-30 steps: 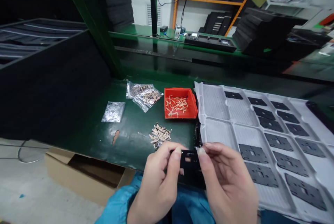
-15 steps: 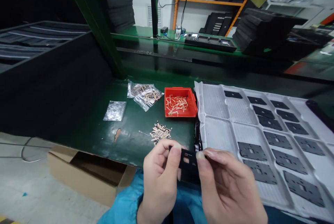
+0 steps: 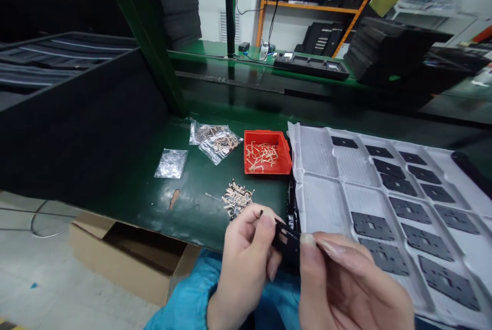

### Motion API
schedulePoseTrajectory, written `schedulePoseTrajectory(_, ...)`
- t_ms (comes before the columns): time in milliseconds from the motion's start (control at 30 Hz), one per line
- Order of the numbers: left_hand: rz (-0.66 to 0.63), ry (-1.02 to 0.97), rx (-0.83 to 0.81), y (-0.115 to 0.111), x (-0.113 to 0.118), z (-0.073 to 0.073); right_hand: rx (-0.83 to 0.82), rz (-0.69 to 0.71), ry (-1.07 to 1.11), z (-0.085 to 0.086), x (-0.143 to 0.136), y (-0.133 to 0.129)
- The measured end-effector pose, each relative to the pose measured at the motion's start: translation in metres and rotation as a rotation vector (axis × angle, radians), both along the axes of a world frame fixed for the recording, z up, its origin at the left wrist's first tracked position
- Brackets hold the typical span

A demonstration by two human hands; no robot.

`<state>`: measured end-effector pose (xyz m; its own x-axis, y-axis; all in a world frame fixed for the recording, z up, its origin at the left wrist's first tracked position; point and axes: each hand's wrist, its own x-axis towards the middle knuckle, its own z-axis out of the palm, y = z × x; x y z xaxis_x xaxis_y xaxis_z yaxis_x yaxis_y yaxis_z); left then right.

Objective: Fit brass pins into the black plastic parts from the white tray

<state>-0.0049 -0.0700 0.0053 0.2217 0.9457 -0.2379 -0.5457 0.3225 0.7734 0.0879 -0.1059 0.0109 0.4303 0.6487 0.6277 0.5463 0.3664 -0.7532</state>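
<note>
Between my two hands is a thin black plate with small cut-outs, tilted over the table's front edge. My left hand pinches its left end between thumb and fingers. The thumb and fingers of my right hand are closed on its right end. Fingers cover both ends of the plate. Just beyond my left hand lies a loose heap of small flat metal-looking pieces. Behind the heap stands a red bin holding thin cream-coloured strips.
At the right, a white compartment tray carries several black plates. Clear bags of small parts and a flat clear packet lie left. Below the edge is a cardboard box; a green post rises at left.
Both hands have shifted slightly to the right with the black plate, which is now tilted more, its right end lower. The view has moved a little.
</note>
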Motion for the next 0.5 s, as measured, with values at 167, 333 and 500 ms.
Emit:
schedulePoseTrajectory(167, -0.027, -0.031, 0.024, -0.002, 0.000, 0.001, -0.040, -0.073, -0.040, -0.006, 0.001, -0.006)
schedulePoseTrajectory(333, 0.020, 0.009, -0.013, -0.008, 0.003, 0.005, -0.068, -0.020, -0.013, -0.006, 0.002, -0.009)
schedulePoseTrajectory(500, 0.063, 0.053, -0.016, -0.010, 0.009, 0.008, -0.007, -0.153, 0.095, 0.000, -0.013, -0.005)
